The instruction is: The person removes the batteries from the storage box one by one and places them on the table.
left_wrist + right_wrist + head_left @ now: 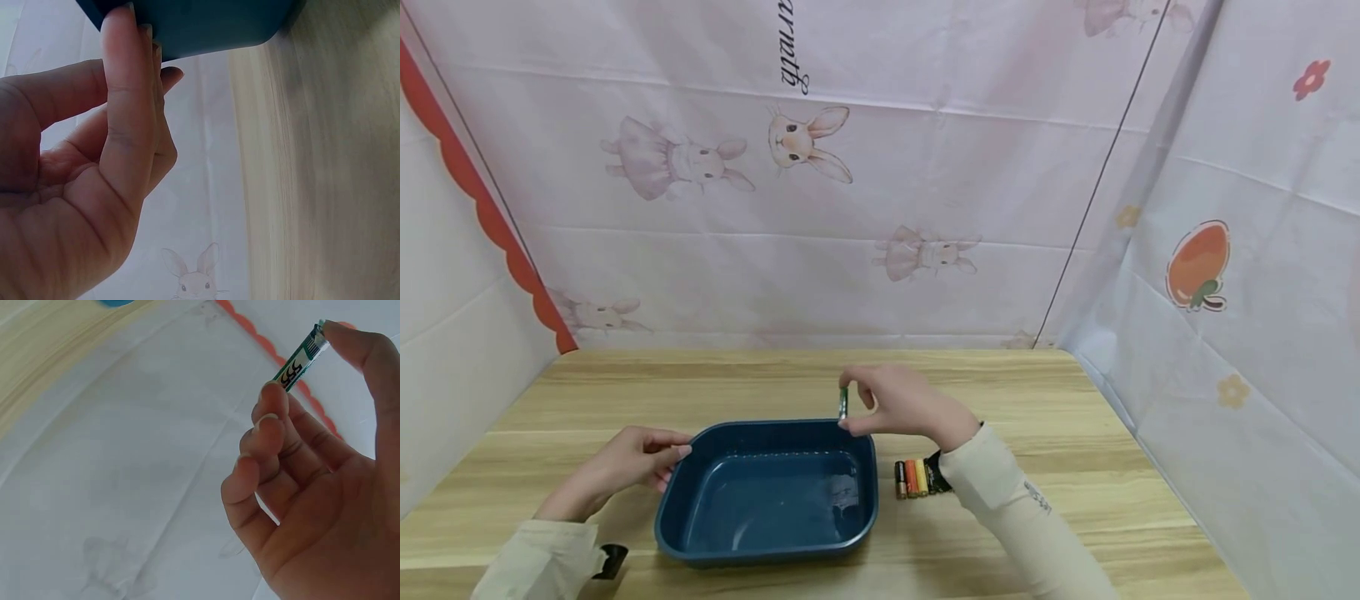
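Observation:
My right hand pinches a slim green-and-silver battery between thumb and fingertips, above the right back rim of a dark blue basin. In the right wrist view the battery shows the marking "555", with its ends between thumb and index finger. At the basin's left back corner, my left hand holds the rim, thumb at the edge and fingers along the outer wall. From the left wrist, the fingertips touch the basin's side. Nothing lies inside the basin except a pale reflection or label on its right part.
Right of the basin, several batteries lie side by side: a black-and-copper one, an orange one, a yellow one and dark ones partly hidden by the right sleeve. A wooden table meets printed cloth walls.

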Tool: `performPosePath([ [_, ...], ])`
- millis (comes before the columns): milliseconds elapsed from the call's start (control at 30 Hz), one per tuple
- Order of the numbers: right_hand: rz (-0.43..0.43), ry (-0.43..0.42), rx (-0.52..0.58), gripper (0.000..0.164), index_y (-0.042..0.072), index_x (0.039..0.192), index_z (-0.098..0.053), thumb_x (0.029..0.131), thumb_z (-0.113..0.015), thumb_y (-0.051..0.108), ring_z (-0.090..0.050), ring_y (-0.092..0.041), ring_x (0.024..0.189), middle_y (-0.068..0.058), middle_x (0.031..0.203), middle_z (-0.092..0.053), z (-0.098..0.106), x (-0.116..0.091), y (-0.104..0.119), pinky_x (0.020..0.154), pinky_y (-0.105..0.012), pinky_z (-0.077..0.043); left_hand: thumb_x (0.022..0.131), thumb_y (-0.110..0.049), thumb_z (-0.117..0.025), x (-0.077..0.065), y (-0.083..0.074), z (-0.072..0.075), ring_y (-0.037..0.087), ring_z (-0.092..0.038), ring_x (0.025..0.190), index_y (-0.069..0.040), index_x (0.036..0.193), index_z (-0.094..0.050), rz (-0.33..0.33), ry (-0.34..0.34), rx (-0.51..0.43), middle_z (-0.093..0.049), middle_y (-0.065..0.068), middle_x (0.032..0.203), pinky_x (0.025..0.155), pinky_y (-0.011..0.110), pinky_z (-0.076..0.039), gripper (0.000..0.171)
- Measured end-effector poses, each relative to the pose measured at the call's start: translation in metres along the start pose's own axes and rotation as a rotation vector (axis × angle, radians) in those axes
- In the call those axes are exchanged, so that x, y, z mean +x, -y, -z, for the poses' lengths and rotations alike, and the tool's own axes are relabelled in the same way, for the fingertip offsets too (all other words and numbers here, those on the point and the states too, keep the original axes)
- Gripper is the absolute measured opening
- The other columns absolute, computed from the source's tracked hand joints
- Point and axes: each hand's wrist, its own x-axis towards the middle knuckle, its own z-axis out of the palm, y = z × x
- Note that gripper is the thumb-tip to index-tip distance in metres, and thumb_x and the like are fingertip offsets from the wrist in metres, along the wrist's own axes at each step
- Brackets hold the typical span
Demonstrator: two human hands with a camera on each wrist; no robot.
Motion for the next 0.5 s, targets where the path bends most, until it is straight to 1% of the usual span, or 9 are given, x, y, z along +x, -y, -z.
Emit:
performPosePath([
  [133, -0.036, -0.004, 0.037, 0.039, 0.013, 0.115, -0.06, 0.086, -0.071, 0.035, -0.033, -0.006, 0.052, -0.002, 0.071, -0.055, 0.001, -0.013, -0.014, 0.051, -0.021, -0.029, 0.098, -0.012, -0.055, 0.0, 0.0, 0.0, 0.018, -0.06, 0.065, 0.016, 0.127, -0.052, 0.001, -0.007, 0.002, -0.06, 0.006, 0.075, 0.06, 0.033, -0.057, 0.039],
  [200, -0.051, -0.009, 0.048, 0.038, 0.013, 0.115, -0.06, 0.085, -0.072, 0.034, -0.032, -0.006, 0.051, -0.002, 0.07, -0.054, 0.002, -0.019, -0.02, 0.051, -0.021, -0.029, 0.098, -0.012, -0.055, 0.0, 0.0, 0.0, 0.018, -0.06, 0.065, 0.016, 0.127, -0.052, -0.002, -0.009, 0.0, -0.06, 0.006, 0.075, 0.06, 0.033, -0.057, 0.039],
  [333, -0.07, -0.018, 0.054, 0.039, 0.012, 0.115, -0.06, 0.085, -0.073, 0.033, -0.033, -0.006, 0.051, 0.003, 0.067, -0.05, 0.003, -0.03, -0.03, 0.051, -0.021, -0.029, 0.098, -0.012, -0.055, 0.0, 0.0, -0.001, 0.017, -0.06, 0.064, 0.016, 0.127, -0.052, -0.01, -0.007, -0.008, -0.06, 0.006, 0.075, 0.06, 0.033, -0.057, 0.04],
  [500, -0.106, -0.005, 0.076, 0.039, 0.011, 0.116, -0.061, 0.086, -0.072, 0.032, -0.036, -0.005, 0.052, 0.007, 0.066, -0.047, 0.003, -0.046, -0.043, 0.052, -0.022, -0.032, 0.098, -0.013, -0.056, -0.001, -0.001, -0.001, 0.018, -0.06, 0.065, 0.015, 0.127, -0.052, -0.009, -0.006, -0.005, -0.06, 0.006, 0.075, 0.06, 0.033, -0.057, 0.041],
])
